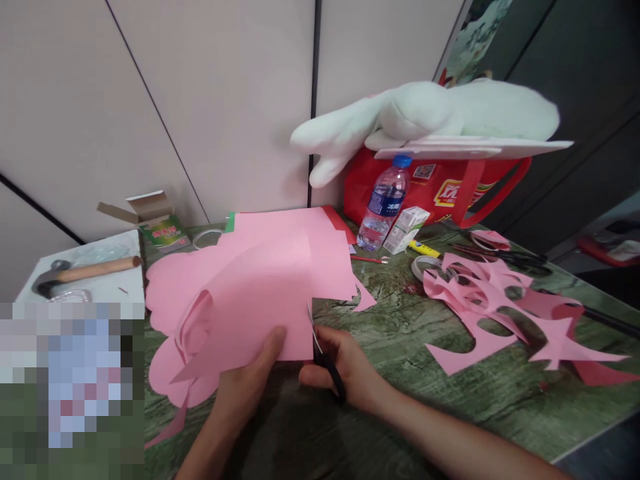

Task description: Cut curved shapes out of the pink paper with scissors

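Note:
My left hand (pixel 257 370) grips the lower edge of a sheet of pink paper (pixel 250 307), thumb on top and the other fingers hidden beneath it. In my right hand (pixel 345 363) is a pair of scissors (pixel 327 367) with black handles. The blades point away from me and meet the sheet's right edge; whether they are parted I cannot make out. Under and beyond the sheet lie more pink sheets (pixel 280 227). Scalloped pink paper shapes (pixel 167 287) stick out on the left, with a curled pink strip among them.
Pink paper offcuts (pixel 480 300) spread over the green table (pixel 395 393) at the right, near a tape roll (pixel 420 267). Behind stand a water bottle (pixel 383 207), a small white box (pixel 406 230) and a red bag (pixel 435 190). A hammer (pixel 90 270) lies at the left.

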